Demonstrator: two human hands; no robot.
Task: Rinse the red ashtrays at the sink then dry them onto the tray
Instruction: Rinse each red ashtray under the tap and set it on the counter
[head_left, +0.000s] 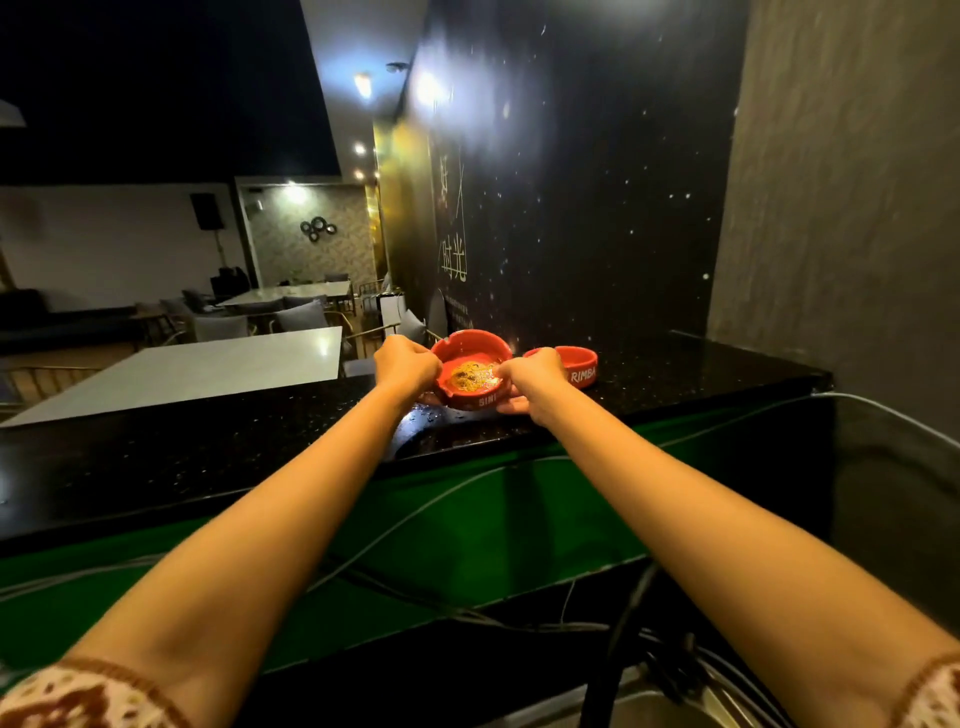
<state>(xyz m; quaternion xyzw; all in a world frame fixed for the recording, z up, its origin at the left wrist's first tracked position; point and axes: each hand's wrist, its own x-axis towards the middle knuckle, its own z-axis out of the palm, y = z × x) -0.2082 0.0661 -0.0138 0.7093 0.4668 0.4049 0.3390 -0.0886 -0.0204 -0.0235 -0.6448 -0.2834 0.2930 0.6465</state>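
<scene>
Both hands, left hand (407, 364) and right hand (530, 376), have a closed grip on the dirty red ashtray (470, 370), tilted over the black desk (208, 452), so ash and wet residue could spill if it tips further.

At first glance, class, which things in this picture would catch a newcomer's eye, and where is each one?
The eye lands first on the red ashtray at the centre, tilted toward the camera on the black counter, with yellowish residue inside, gripped by the left hand and the right hand. A second red ashtray sits just to its right on the same counter. Next come the two bare forearms reaching out and the green panel beneath the counter.
</scene>
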